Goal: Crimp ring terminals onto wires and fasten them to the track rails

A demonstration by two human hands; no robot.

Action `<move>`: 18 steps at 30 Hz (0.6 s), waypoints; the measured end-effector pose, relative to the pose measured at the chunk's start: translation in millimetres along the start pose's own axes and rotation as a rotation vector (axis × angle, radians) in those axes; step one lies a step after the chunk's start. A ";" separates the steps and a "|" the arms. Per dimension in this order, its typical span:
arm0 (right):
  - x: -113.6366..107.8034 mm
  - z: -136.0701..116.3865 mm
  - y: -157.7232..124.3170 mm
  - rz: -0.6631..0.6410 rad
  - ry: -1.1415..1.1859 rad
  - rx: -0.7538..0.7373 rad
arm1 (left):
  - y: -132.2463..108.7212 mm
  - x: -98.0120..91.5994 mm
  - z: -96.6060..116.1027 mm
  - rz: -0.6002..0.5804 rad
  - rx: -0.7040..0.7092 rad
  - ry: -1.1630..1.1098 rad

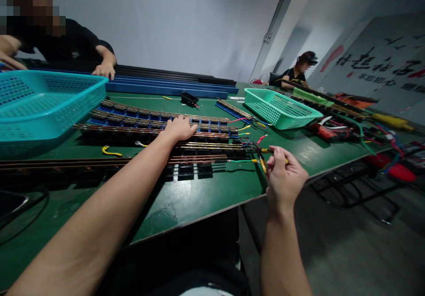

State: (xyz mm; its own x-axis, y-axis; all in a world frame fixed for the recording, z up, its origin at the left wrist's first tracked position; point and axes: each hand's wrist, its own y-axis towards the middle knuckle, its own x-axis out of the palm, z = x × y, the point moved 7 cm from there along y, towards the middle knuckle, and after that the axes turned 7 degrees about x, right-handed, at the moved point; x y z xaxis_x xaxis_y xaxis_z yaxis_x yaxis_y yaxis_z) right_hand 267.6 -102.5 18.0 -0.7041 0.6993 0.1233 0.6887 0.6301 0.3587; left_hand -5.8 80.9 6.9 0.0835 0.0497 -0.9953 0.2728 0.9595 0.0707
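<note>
My left hand (pixel 180 128) lies on long rail assemblies with copper-coloured strips (pixel 212 127) and blue and black supports, its fingers spread over them. In my right hand (pixel 287 174) is a pair of pliers with yellow handles (pixel 263 162), gripped in closed fingers. The dark jaws are at the right ends of the rails, beside short coloured wires; whether they bite on a wire I cannot tell. A green wire (pixel 244 161) with a yellow end runs from the nearest rail. Left of my forearm lies a short yellow wire (pixel 111 151).
A turquoise basket (pixel 66 114) stands at left and a green basket (pixel 285 110) at back right. Blue bars (pixel 166 85) line the far side, where a co-worker's hand (pixel 104 70) rests. Red-handled tools (pixel 328 132) and wires lie right. The table's front edge (pixel 212 212) is near me.
</note>
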 end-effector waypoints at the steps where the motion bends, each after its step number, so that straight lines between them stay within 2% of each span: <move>1: 2.1 2.4 2.2 -0.013 -0.016 -0.007 | 0.2 0.4 -0.2 -0.004 -0.002 0.001; 5: 7.4 -1.9 8.4 -0.058 -0.262 -0.133 | 1.4 1.3 -0.4 -0.006 0.002 0.001; 9: 19.8 -19.3 5.2 -0.228 -0.562 -0.355 | 2.3 1.6 -0.7 0.000 -0.001 -0.001; 13: 30.6 -26.0 -2.6 -0.406 -0.654 -0.485 | 2.2 1.1 -0.1 0.003 0.002 -0.002; 18: 32.7 -23.4 -6.6 -0.435 -0.673 -0.565 | 1.3 0.4 0.5 0.010 0.008 -0.003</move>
State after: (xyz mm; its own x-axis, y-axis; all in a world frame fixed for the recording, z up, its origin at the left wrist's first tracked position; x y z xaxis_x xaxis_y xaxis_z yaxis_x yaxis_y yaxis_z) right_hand 236.0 -91.6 41.3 -0.5103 0.6015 -0.6146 0.0847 0.7464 0.6601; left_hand -5.0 82.1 6.6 0.0894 0.0579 -0.9943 0.2792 0.9568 0.0809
